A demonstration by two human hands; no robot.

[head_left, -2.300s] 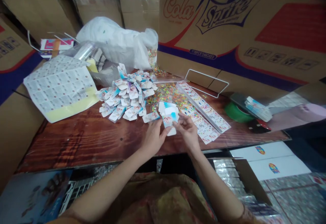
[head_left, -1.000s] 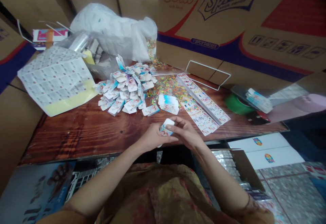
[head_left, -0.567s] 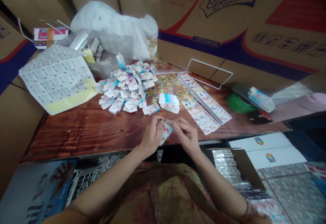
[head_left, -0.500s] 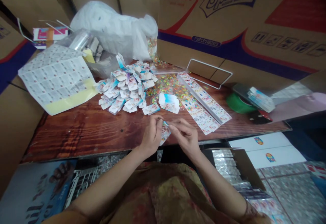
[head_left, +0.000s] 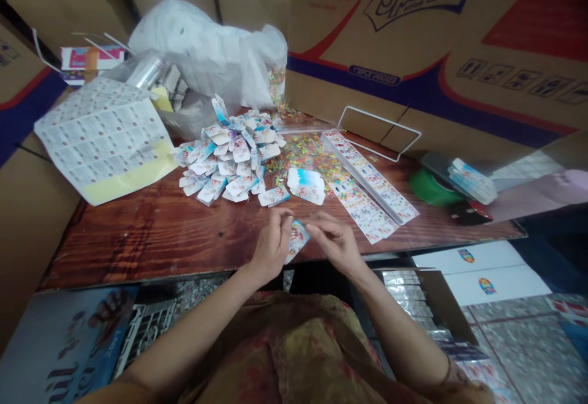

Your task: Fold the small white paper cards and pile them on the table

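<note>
A brown and green patterned cloth [head_left: 275, 346] covers the person's lap. Under the table on the right, an open box [head_left: 445, 300] holds shiny packs [head_left: 404, 291]. Above the lap, near the front edge of the brown wooden table [head_left: 174, 242], is a little paper pack [head_left: 297, 239] with a red hand picture on it. The left hand [head_left: 271, 245] grips the pack by its left side. The right hand [head_left: 337, 239] has its thumb and finger close together at the pack's top right corner. I cannot tell if they pinch it.

Past the hands, a loose pack [head_left: 274, 196] lies flat beside a small fanned stack [head_left: 306, 185]. Next to them, on the left, is a big messy pile [head_left: 229, 162] of packs like these. Tiny bright bits [head_left: 298, 153] are spread behind the stack. On the right lie long picture sheets [head_left: 367, 199], and farther right sits a green roll [head_left: 429, 187]. A printed sheet [head_left: 110, 147] leans up on the left. At the back are a puffy white bag [head_left: 193, 49] and a huge cardboard box [head_left: 404, 37] that says "Cola" and "Sprite".
</note>
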